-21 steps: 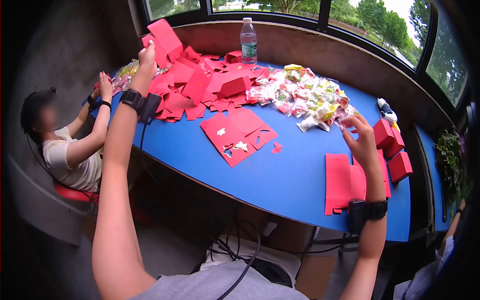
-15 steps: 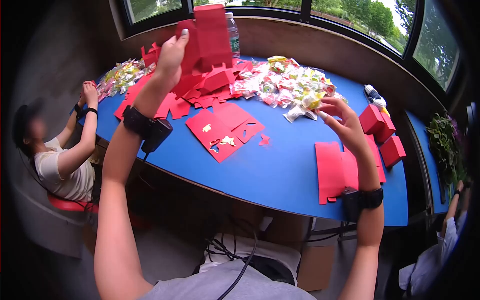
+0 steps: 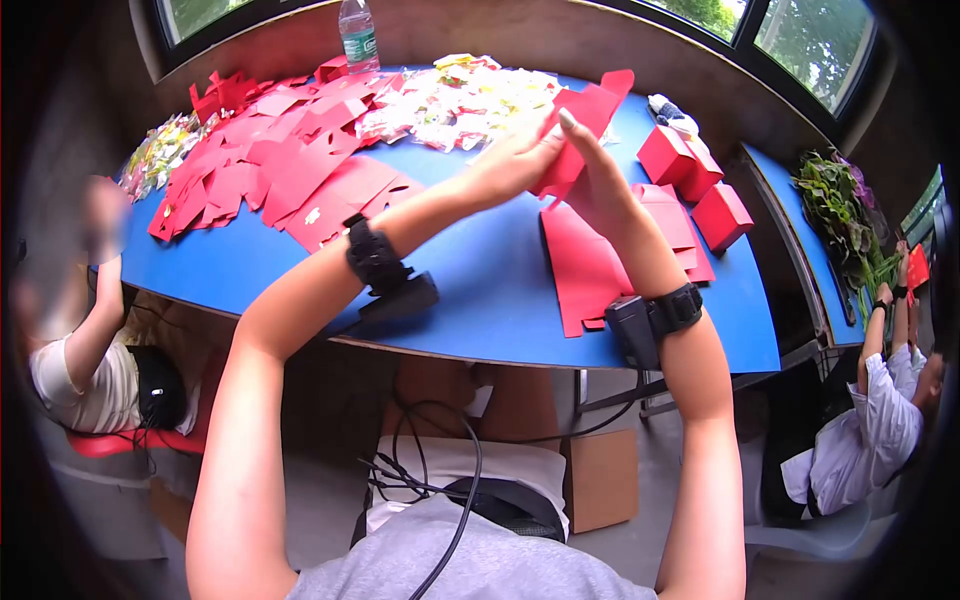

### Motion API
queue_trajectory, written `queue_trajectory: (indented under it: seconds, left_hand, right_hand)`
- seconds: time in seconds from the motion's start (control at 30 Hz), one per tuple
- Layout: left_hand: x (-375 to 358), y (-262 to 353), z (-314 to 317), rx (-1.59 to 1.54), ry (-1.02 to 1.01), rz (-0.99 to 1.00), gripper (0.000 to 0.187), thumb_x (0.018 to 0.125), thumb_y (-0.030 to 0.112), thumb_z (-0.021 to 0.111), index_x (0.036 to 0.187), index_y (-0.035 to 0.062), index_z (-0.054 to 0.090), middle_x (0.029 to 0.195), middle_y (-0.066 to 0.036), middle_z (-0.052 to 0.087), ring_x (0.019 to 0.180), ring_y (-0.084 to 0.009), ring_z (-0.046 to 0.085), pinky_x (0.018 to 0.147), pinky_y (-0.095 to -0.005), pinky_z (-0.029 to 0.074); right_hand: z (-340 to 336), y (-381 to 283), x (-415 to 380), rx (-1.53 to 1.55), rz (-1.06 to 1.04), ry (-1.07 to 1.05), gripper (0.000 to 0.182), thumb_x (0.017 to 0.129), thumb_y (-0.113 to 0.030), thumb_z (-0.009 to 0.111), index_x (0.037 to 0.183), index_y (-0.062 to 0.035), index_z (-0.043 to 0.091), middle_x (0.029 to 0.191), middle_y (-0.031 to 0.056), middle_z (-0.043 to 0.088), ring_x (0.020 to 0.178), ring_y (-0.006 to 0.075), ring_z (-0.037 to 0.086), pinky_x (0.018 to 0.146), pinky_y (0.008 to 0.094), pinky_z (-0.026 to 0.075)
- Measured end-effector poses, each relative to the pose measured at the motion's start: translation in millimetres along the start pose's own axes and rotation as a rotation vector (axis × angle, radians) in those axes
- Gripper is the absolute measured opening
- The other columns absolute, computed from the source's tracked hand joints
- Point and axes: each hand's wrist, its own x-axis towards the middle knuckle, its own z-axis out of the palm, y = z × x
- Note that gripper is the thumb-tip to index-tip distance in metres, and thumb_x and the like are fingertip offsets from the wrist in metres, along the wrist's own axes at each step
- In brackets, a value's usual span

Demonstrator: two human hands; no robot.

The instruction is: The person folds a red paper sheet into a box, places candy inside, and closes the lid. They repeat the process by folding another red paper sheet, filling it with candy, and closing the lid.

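Note:
A folded piece of red cardboard (image 3: 585, 112), creased like a box blank, is held up above the table between my two hands. My left hand (image 3: 518, 160) grips its left side, fingers closed on it. My right hand (image 3: 603, 190) is pressed to the right side, and some of its fingers are hidden behind the card. Below my right hand, flat red cardboard pieces (image 3: 580, 270) lie on the blue table (image 3: 470, 290). Just past them stand several folded red boxes (image 3: 722, 217).
A heap of red cardboard (image 3: 310, 160) covers the table's left part. Wrapped candies (image 3: 455, 105) are piled at the back, with more small packets (image 3: 165, 155) at far left. A water bottle (image 3: 358, 38) stands behind. Co-workers sit left and right; leafy plants (image 3: 840, 210) lie on another table.
My left hand has come down and right with red cardboard, from over the heap to above the table's right part. My right hand, open before, now meets it. The view has shifted.

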Motion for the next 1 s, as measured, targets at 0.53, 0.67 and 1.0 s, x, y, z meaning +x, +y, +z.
queue_trajectory:
  seconds: [0.53,0.67,1.0]
  left_hand:
    - [-25,1,-36,0.395,-0.248,0.355,0.072,0.076,0.025,0.071,0.137,0.0105,0.034,0.131,-0.015,0.038,0.126,-0.0307,0.034,0.101,-0.0418,0.033]
    - [-24,9,-33,0.479,-0.034,0.478,0.093,0.068,0.024,0.078,0.142,0.0116,0.023,0.14,-0.018,0.024,0.131,-0.0368,0.025,0.107,-0.0443,0.025]
    - [-24,6,-43,0.769,-0.14,0.547,0.101,0.053,0.024,0.081,0.138,0.0133,0.029,0.14,-0.013,0.032,0.136,-0.034,0.021,0.11,-0.0481,0.021]
  right_hand:
    - [-48,-50,-2,0.327,-0.316,0.197,0.04,0.085,-0.033,0.059,0.112,-0.006,0.047,0.106,0.0083,0.055,0.097,0.0207,0.057,0.084,0.0378,0.049]
    - [-27,-55,-13,0.151,-0.189,0.153,0.046,0.085,-0.033,0.058,0.117,-0.0026,0.045,0.108,0.0126,0.056,0.098,0.0231,0.058,0.086,0.0386,0.049]
    - [8,-1,-4,-0.019,0.322,0.1,0.061,0.091,-0.057,0.037,0.132,-0.012,0.038,0.121,0.009,0.054,0.105,0.0209,0.057,0.082,0.0419,0.052]
